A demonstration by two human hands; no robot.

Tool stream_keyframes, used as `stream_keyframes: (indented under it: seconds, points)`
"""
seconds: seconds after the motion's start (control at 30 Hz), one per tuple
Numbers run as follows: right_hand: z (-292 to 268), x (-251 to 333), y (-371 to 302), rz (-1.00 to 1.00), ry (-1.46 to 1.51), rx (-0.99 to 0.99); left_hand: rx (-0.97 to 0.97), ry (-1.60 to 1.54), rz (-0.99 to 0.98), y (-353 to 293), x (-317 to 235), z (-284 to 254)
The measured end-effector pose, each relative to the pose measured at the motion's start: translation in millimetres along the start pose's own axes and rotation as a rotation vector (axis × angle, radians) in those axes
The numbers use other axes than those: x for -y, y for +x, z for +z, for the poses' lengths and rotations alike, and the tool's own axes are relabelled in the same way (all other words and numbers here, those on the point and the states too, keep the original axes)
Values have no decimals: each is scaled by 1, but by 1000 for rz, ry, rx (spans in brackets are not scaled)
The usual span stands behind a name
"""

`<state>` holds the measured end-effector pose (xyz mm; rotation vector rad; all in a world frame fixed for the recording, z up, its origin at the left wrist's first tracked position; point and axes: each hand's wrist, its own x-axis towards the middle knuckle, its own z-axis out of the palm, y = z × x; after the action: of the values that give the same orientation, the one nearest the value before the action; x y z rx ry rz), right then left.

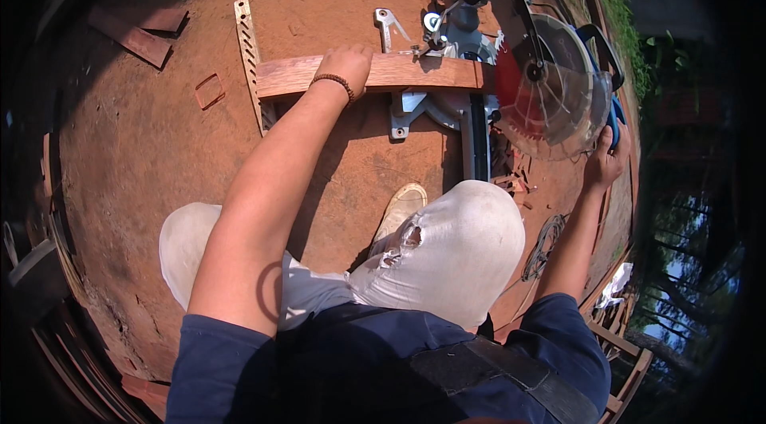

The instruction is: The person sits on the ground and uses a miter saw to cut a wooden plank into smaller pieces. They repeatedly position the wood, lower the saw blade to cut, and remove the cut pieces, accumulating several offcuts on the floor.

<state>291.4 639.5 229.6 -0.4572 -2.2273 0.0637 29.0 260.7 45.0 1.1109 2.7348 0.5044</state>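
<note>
A reddish wooden board (431, 73) lies across the base of a miter saw (459, 25), its left end over a pale perforated strip (249, 49). My left hand (347, 69), a beaded bracelet at its wrist, is closed over the board left of the saw and presses it from above. At the right, my right hand (613, 154) is wrapped round the saw's blue handle (614, 122). The saw's round blade with its clear guard (558, 89) stands by the board's right end. Whether the blade turns I cannot tell.
Two flat wood offcuts (136, 37) and a small reddish frame (210, 92) lie on the reddish dirt at the left. Wood scraps (515, 173) litter the ground below the blade. A coiled cable (544, 247) lies near my right forearm. My knees are bent close to the saw.
</note>
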Motion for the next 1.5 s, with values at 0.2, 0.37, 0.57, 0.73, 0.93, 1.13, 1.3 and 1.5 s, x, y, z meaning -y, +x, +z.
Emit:
stream_keyframes:
  seconds: [0.2,0.37,0.57,0.73,0.93,1.13,1.3,1.5]
  points:
    - [-2,-10,6,-15,4,17,-12,4,3,0,-2,0]
    - [-2,-11,8,3,-1,18,31,15,1,0,-2,-1]
    - [0,-8,6,-27,13,-3,-4,29,10,0,1,3]
    - [-1,-8,3,-75,-7,-15,-34,47,26,-1,0,3]
    - [-1,-6,4,-30,3,4,-10,67,4,-1,-4,-1]
    - [-4,-3,6,-50,-39,4,223,44,-9,8,-5,-26]
    - [-3,3,9,-68,-28,-34,604,-217,-152,53,20,-36]
    - [-2,7,13,-102,-35,-60,940,-424,-304,88,80,-14]
